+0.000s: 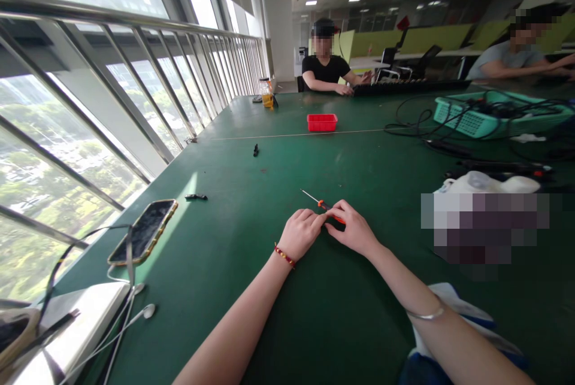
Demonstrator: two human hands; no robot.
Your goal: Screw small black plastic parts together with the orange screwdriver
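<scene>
A small screwdriver (323, 205) with an orange and black handle and a thin metal shaft lies in the grip of my right hand (354, 230). Its shaft points away to the upper left, just above the green table. My left hand (302, 233) is closed, palm down, with its fingertips meeting my right fingers beside the handle. Whatever the left fingers hold is hidden beneath them. Farther left on the table are a small black part (196, 197) and another black piece (256, 150).
A red bin (322, 126) stands ahead, before a seated person (326, 67). To the right are a teal basket (467, 119) of cables, a white bag (476, 184) and gloves (449, 301). A phone (146, 232), earphones (148, 311) and a railing (112, 12) are left.
</scene>
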